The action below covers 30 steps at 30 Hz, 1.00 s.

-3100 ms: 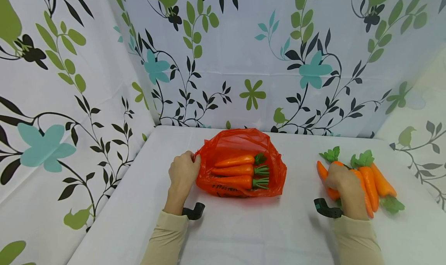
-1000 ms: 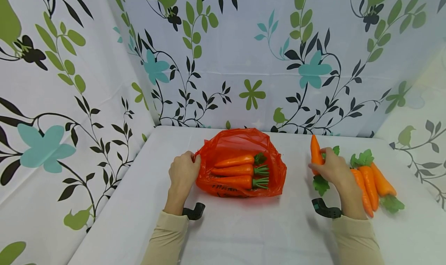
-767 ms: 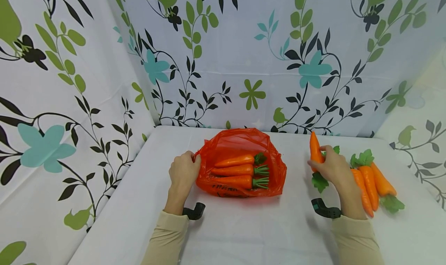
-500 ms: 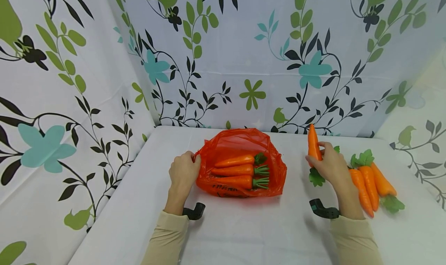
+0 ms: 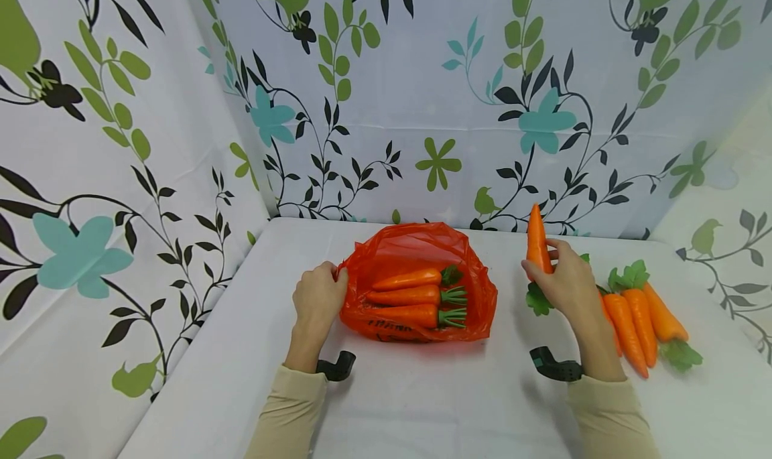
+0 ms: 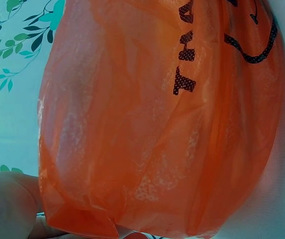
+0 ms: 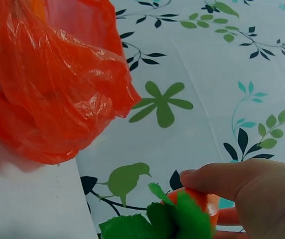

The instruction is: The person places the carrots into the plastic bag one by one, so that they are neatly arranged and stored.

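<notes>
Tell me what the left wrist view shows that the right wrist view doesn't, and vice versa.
Only left wrist: the left hand and the black lettering.
Only right wrist: the right hand, the carrot it holds, its leafy green top and a green bird print.
Both: the red bag, the leaf-patterned backdrop and part of the white table.

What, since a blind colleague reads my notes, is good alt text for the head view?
The right hand holds an orange carrot, while the left hand grips the edge of a red plastic bag with three carrots visible inside. More carrots lie on the table at right; patterned cloth hangs behind.
</notes>
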### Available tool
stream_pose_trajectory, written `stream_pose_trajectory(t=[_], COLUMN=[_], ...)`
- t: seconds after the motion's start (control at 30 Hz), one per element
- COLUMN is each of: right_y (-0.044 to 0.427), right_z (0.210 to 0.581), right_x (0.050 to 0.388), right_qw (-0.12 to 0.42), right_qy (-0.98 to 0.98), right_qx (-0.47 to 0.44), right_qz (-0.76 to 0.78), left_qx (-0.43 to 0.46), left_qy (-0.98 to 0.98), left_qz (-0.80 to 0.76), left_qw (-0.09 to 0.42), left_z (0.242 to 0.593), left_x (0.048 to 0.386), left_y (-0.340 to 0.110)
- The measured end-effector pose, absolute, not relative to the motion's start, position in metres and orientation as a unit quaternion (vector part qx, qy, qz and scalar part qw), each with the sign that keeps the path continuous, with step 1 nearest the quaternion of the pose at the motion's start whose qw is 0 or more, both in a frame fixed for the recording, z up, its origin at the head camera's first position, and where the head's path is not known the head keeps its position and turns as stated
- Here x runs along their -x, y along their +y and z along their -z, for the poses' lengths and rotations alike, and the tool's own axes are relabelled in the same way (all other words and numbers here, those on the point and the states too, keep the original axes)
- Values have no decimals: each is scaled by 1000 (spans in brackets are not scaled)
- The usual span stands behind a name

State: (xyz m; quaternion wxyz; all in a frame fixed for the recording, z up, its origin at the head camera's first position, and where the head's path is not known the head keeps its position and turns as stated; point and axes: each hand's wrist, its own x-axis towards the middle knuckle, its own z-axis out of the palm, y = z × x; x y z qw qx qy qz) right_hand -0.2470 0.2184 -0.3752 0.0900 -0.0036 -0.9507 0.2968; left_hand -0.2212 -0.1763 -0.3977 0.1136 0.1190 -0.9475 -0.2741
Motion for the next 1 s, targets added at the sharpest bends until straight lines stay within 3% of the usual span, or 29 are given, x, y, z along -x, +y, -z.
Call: stream_pose_trajectory(t=[1.0], right_y=[177], right_z=[363], right_x=[241], right_qw=[157], right_qy=[-917], right_qx=[-49], right_qz=[-364], left_qx=[-116], left_qy=[-948], left_qz=[269], left_qw=[125], left_z=[398], left_x=[222], left_y=[-176])
